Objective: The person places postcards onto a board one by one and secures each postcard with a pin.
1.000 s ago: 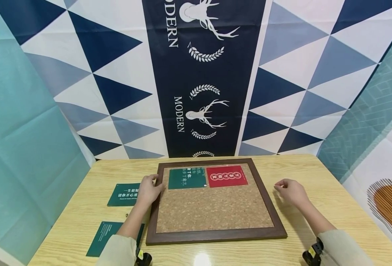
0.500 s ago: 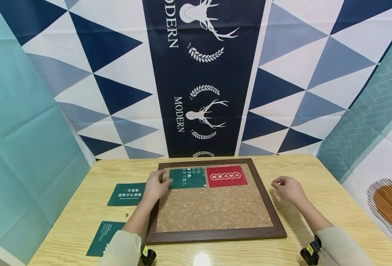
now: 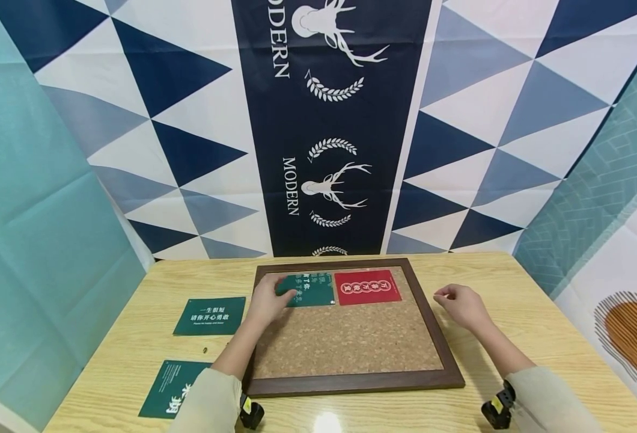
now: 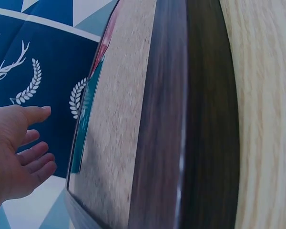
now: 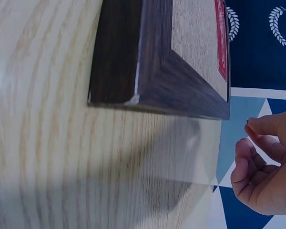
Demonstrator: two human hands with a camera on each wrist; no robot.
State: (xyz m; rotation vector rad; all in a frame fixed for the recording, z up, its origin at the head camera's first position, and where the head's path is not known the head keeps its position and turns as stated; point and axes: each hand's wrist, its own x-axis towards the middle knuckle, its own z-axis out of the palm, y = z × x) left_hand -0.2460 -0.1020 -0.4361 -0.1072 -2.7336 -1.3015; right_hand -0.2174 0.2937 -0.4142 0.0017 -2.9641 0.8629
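A cork board (image 3: 351, 343) in a dark brown frame lies on the table. Along its far side are a green card (image 3: 318, 294) and a red card (image 3: 369, 287), side by side. My left hand (image 3: 268, 300) reaches over the board's left edge and overlaps the green card's left end. In the left wrist view its fingers are relaxed, with nothing between them. To the right of the frame, my right hand (image 3: 463, 305) is raised beside the board. Its thumb and forefinger pinch a tiny dark piece (image 5: 248, 121), mostly hidden by the fingertips.
Left of the board, two more green cards lie on the table, a farther card (image 3: 210, 316) and a nearer card (image 3: 169, 385) partly under the left sleeve. Between them is a small brownish piece (image 3: 205, 350). Patterned cloth (image 3: 329, 120) hangs behind the table.
My left hand has moved right and away from me, from the frame's left edge to over the green card. The right hand has drifted slightly left and up toward the frame.
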